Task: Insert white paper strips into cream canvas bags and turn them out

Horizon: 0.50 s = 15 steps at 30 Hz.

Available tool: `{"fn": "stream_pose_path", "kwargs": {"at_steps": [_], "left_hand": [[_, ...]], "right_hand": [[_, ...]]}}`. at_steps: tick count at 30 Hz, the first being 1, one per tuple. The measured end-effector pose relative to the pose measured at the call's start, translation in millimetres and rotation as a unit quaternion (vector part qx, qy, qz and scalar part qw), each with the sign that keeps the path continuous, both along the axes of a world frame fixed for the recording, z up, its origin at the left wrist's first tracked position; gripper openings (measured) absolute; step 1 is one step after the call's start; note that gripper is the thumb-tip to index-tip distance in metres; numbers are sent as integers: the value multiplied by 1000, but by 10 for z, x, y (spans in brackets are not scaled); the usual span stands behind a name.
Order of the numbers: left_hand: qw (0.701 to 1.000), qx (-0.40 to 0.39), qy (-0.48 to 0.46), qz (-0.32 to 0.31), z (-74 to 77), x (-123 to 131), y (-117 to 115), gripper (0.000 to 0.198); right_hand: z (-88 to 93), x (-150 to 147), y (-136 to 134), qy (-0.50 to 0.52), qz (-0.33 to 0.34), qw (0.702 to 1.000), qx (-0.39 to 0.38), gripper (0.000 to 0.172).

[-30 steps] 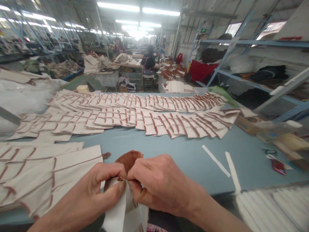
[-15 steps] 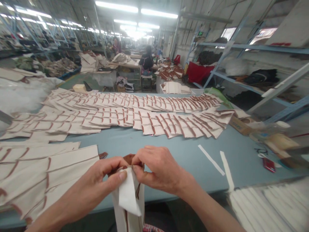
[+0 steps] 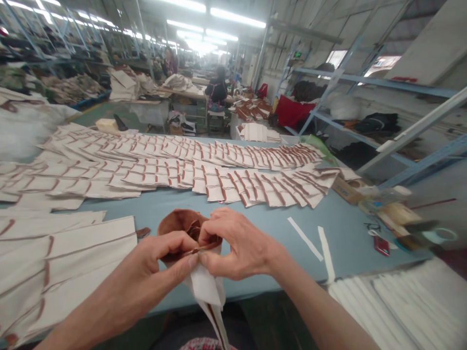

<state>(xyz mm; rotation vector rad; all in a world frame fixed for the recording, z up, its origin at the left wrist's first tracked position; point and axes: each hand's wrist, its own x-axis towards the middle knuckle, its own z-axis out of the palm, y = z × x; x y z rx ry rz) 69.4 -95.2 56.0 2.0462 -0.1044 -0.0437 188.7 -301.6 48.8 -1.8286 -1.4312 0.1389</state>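
My left hand (image 3: 156,267) pinches the top edge of a cream fabric piece between thumb and fingers. Close beside it, my right hand (image 3: 241,243) grips the same edge, fingertips nearly touching the left thumb. The piece's brown inner side (image 3: 175,219) bulges open as a rounded mouth behind my fingers. Below my thumbs hangs a white strip (image 3: 206,284), its upper end at the pinched edge. A narrow cream part with a dark seam line trails down toward my lap. My fingers hide the exact spot being pinched.
Overlapping cream panels with brown edging (image 3: 226,184) lie in rows across the blue table (image 3: 262,228). More panels (image 3: 91,248) are at left. Two loose white strips (image 3: 305,239) lie at right, near a stack of white strips (image 3: 394,301) and a red object (image 3: 381,245).
The fabric piece's mouth has tilted and spread, showing much more brown inside. My hands have come closer together at the edge. The view has shifted slightly to the right.
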Motion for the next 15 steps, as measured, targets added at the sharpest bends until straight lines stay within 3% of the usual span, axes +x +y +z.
{"fn": "stream_pose_path", "kwargs": {"at_steps": [7,11,15], "left_hand": [[1000,13,13,-1,-11,-168,-60,35],[999,26,17,-30,-74,-250,38,35],[996,74,-42,-20,-138,-362,141,18]], "right_hand": [[48,-352,-152,80,-47,995,-40,15],[12,-464,-128,133,-43,990,-14,14],[42,-524,-103,164,-44,985,-20,12]]}}
